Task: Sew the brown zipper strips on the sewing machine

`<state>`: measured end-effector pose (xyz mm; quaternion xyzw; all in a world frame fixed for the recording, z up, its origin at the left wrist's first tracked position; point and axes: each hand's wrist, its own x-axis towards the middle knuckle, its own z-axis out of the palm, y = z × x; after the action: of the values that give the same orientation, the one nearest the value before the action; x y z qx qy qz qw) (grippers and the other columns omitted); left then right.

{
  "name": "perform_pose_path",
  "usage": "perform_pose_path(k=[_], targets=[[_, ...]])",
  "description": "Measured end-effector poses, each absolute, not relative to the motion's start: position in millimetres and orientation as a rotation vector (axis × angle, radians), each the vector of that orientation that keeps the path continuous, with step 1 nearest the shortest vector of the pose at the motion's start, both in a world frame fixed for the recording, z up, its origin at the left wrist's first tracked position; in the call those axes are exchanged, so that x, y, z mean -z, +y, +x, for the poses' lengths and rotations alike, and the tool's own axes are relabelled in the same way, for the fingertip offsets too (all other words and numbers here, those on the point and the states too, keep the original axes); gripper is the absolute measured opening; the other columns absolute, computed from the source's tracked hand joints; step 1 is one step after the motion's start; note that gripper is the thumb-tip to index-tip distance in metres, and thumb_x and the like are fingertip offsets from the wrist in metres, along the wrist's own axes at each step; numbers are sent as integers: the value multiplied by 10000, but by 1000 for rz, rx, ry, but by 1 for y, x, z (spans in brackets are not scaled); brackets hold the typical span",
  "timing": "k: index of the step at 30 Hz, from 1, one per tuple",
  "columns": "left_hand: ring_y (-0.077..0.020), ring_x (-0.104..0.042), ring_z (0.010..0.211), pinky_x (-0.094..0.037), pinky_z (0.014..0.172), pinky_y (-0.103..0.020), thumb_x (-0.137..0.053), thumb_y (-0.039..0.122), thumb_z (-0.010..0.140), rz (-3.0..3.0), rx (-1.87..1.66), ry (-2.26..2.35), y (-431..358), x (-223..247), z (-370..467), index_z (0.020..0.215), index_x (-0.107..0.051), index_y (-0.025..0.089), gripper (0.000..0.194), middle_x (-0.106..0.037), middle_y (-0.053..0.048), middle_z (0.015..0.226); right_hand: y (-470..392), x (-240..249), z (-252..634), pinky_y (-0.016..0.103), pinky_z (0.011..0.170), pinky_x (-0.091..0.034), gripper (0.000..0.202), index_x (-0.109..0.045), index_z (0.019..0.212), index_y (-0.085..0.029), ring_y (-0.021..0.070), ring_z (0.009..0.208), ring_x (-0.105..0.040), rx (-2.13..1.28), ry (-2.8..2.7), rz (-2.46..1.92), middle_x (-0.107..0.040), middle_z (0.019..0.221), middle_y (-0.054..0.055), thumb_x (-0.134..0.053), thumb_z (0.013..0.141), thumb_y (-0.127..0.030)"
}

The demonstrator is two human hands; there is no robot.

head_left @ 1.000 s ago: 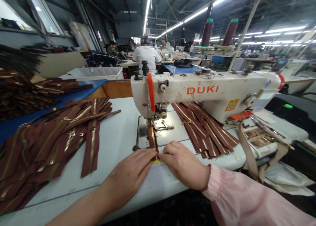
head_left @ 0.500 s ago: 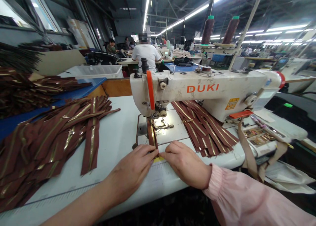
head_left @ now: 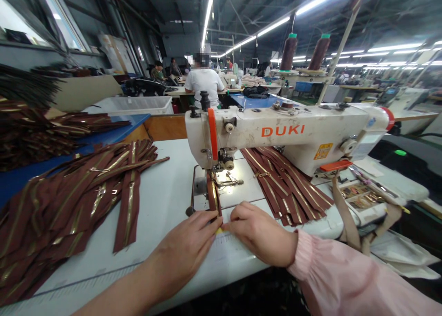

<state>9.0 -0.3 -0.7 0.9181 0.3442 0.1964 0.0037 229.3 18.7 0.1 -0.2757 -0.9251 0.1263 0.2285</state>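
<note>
A brown zipper (head_left: 213,194) with gold teeth runs lengthwise under the presser foot of the white sewing machine (head_left: 248,129). My left hand (head_left: 189,242) lies to its left, with thumb and fingers closed on the near end of the tape. From the other side, my right hand (head_left: 257,235) has its fingers curled and pinched at the zipper's right edge, close to the left fingertips. The very end of the tape is partly hidden beneath the fingers. A small yellow patch (head_left: 220,231) shows between the hands.
Loose brown zippers (head_left: 83,196) are heaped on the left of the table (head_left: 165,182). More zippers (head_left: 290,187) lie fanned beneath the machine arm. A tray (head_left: 362,196) of small metal parts sits at right. Behind the machine, a person in white (head_left: 204,82) is seated.
The view has tilted up slightly, so the scene sits lower. Both hands stay at the zipper's near end, with the right fingertips slightly nearer me.
</note>
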Motion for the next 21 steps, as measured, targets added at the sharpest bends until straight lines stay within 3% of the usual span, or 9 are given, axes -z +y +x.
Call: perform_pose_path(k=[4,8,13,21], targets=[[-216,-561,1071,-492,938,-374,-391,106,919,2953,-576,1065,-1,0,8,1211,-557,154,340,-619,-97,1160,44,1,224,251,776,-437,176,-697,909,-155,142,817,-540,-554,-2390,-806,-612,817,40,-531,880,-106],[-214,-566,1064,-502,927,-369,-384,112,922,2975,-597,1056,0,0,7,1215,-557,170,345,-623,-90,1154,66,6,210,288,791,-433,159,-676,975,-139,174,869,-534,-316,-2369,-966,-613,875,67,-549,879,-150],[-217,-573,1060,-513,915,-368,-408,131,914,2959,-606,1087,-1,0,8,1223,-555,176,345,-628,-86,1145,69,6,199,310,784,-424,153,-655,900,-140,199,873,-503,-102,-2487,-997,-591,850,67,-534,906,-234],[-222,-591,1044,-515,915,-367,-418,165,906,2965,-671,1098,0,2,7,1265,-535,205,380,-643,-72,1139,62,2,198,308,730,-418,152,-643,889,-136,202,840,-491,57,-2558,-950,-583,834,67,-515,917,-212]])
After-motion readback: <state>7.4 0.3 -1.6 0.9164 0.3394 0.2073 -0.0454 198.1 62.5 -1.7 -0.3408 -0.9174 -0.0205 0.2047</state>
